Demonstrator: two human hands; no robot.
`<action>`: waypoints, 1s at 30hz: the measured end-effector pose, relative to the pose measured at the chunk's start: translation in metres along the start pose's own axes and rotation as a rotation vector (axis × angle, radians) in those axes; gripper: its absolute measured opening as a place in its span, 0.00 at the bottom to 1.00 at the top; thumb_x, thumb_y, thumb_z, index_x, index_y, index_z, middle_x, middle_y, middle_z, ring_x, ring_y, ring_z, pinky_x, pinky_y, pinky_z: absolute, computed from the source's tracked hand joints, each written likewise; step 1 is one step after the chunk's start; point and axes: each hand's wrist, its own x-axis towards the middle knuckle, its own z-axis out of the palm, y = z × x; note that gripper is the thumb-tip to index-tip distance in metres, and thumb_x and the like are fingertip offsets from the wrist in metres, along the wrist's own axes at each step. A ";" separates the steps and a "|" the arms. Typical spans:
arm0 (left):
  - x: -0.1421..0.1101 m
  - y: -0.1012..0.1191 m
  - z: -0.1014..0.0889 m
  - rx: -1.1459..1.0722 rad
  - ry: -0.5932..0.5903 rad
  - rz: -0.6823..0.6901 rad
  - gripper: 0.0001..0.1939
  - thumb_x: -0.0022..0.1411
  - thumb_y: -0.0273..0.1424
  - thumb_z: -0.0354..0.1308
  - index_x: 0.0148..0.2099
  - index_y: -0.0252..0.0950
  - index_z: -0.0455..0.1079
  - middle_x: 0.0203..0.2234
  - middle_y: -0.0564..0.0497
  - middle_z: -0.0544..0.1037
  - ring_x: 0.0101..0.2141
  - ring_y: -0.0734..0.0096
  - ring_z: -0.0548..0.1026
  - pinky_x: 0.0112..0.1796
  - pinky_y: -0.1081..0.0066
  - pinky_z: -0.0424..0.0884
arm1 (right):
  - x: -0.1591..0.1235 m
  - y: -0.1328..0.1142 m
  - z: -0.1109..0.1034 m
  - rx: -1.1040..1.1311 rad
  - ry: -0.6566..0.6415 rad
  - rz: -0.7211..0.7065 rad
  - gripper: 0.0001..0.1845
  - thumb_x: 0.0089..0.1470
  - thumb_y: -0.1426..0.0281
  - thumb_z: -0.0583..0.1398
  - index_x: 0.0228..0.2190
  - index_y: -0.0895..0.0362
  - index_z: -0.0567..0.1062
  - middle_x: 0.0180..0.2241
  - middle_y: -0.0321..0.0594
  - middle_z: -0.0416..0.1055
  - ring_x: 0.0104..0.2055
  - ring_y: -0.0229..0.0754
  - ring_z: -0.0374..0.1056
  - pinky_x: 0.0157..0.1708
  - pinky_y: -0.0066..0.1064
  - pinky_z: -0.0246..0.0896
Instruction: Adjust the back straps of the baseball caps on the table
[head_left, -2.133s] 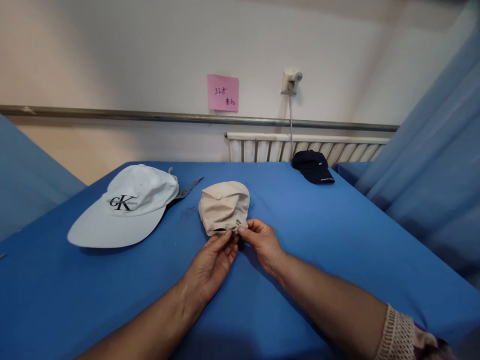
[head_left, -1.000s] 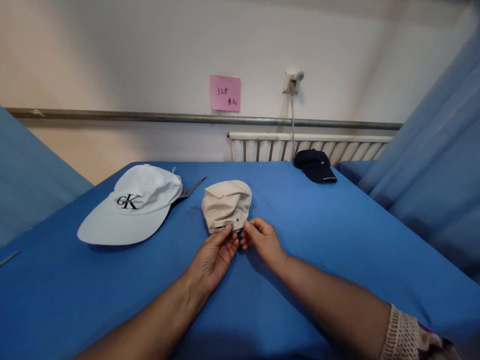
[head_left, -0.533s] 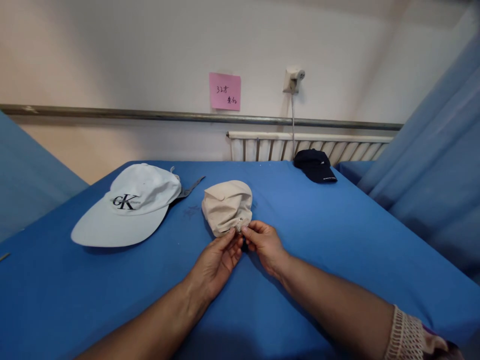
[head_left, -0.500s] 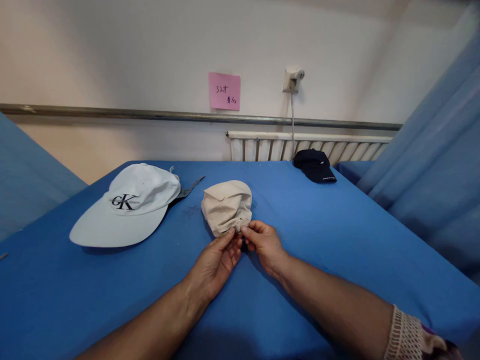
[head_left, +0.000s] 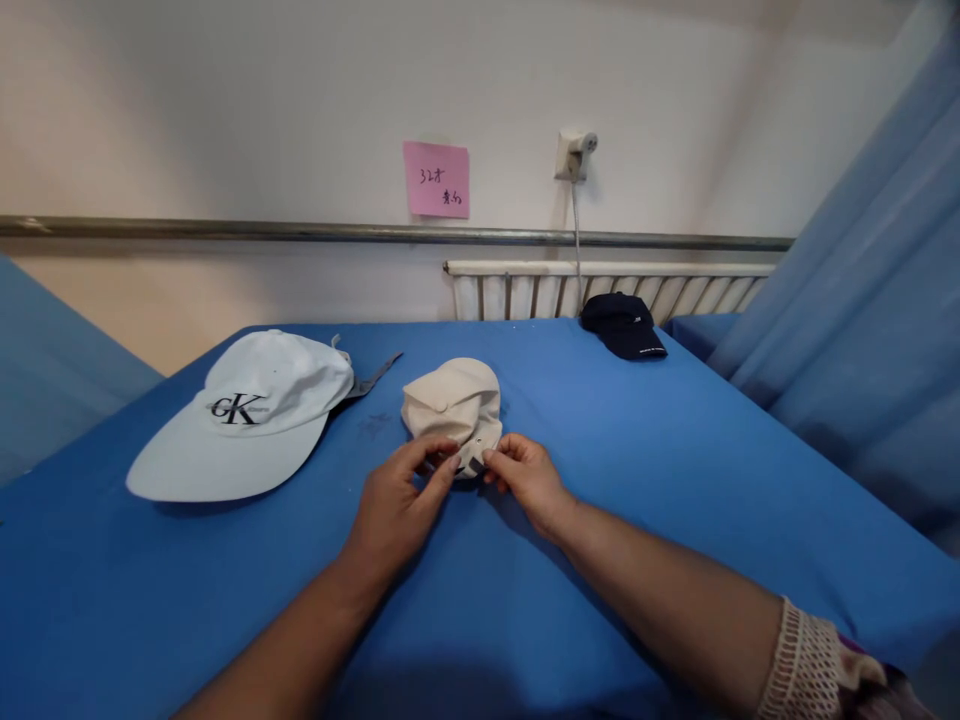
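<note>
A small beige cap (head_left: 452,405) lies folded in the middle of the blue table (head_left: 645,450). My left hand (head_left: 396,502) pinches the cap's near edge with thumb and fingers curled round it. Just to the right, my right hand (head_left: 525,477) pinches the same near edge, at the strap end by a small metal eyelet. Both forearms reach in from the bottom of the view.
A white cap (head_left: 244,410) with black letters and a grey strap lies to the left. A dark navy cap (head_left: 624,324) sits at the table's far right corner. Behind are a radiator (head_left: 600,290), a wall rail, a pink note (head_left: 436,179) and blue curtains at both sides.
My left hand has shifted left along the cap's near edge and its fingers now curl round it. The right hand keeps its pinch. The view has drifted slightly.
</note>
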 end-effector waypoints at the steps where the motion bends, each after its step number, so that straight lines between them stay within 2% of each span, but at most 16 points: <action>1: 0.002 -0.002 0.001 -0.020 -0.033 -0.015 0.13 0.46 0.19 0.69 0.35 0.39 0.80 0.30 0.52 0.80 0.32 0.72 0.72 0.33 0.82 0.65 | -0.001 0.001 0.001 -0.005 -0.024 0.000 0.15 0.44 0.61 0.66 0.22 0.57 0.68 0.18 0.34 0.69 0.19 0.33 0.62 0.20 0.25 0.51; 5: 0.012 -0.016 0.007 -0.145 -0.167 -0.146 0.11 0.46 0.19 0.69 0.34 0.36 0.80 0.30 0.50 0.80 0.31 0.71 0.72 0.34 0.80 0.66 | -0.001 0.003 0.001 0.077 -0.104 0.048 0.18 0.44 0.58 0.67 0.27 0.56 0.67 0.20 0.34 0.72 0.20 0.36 0.68 0.18 0.24 0.52; 8: 0.020 -0.024 0.009 -0.168 -0.199 -0.210 0.10 0.45 0.20 0.70 0.33 0.34 0.79 0.28 0.50 0.79 0.30 0.71 0.73 0.32 0.78 0.66 | 0.000 0.001 -0.002 0.140 -0.170 0.054 0.22 0.42 0.57 0.69 0.31 0.56 0.66 0.23 0.34 0.73 0.23 0.38 0.71 0.19 0.24 0.56; 11: 0.031 -0.023 0.008 -0.219 -0.230 -0.260 0.11 0.43 0.20 0.70 0.32 0.32 0.78 0.27 0.49 0.79 0.28 0.72 0.74 0.32 0.77 0.67 | 0.001 0.000 -0.004 0.144 -0.216 0.030 0.23 0.41 0.60 0.70 0.33 0.56 0.67 0.24 0.35 0.74 0.24 0.37 0.72 0.21 0.24 0.60; 17: 0.044 -0.012 0.009 -0.121 -0.299 -0.236 0.09 0.44 0.20 0.70 0.31 0.32 0.79 0.21 0.50 0.77 0.22 0.75 0.71 0.24 0.78 0.64 | 0.005 0.006 0.000 0.105 -0.254 0.075 0.22 0.41 0.62 0.71 0.33 0.57 0.68 0.25 0.34 0.75 0.22 0.36 0.72 0.23 0.26 0.65; 22: 0.040 -0.011 0.017 -0.065 -0.371 -0.226 0.05 0.46 0.24 0.69 0.27 0.33 0.76 0.18 0.52 0.74 0.19 0.76 0.68 0.21 0.78 0.61 | 0.008 0.012 0.003 0.066 -0.240 0.105 0.22 0.42 0.62 0.70 0.32 0.56 0.66 0.19 0.31 0.72 0.20 0.36 0.71 0.20 0.25 0.63; 30: 0.041 -0.018 0.016 -0.091 -0.334 -0.279 0.10 0.49 0.33 0.68 0.28 0.32 0.74 0.18 0.51 0.74 0.18 0.76 0.68 0.21 0.76 0.62 | 0.005 0.013 0.003 0.038 -0.225 0.074 0.18 0.43 0.63 0.69 0.30 0.57 0.68 0.23 0.33 0.73 0.21 0.34 0.70 0.19 0.23 0.59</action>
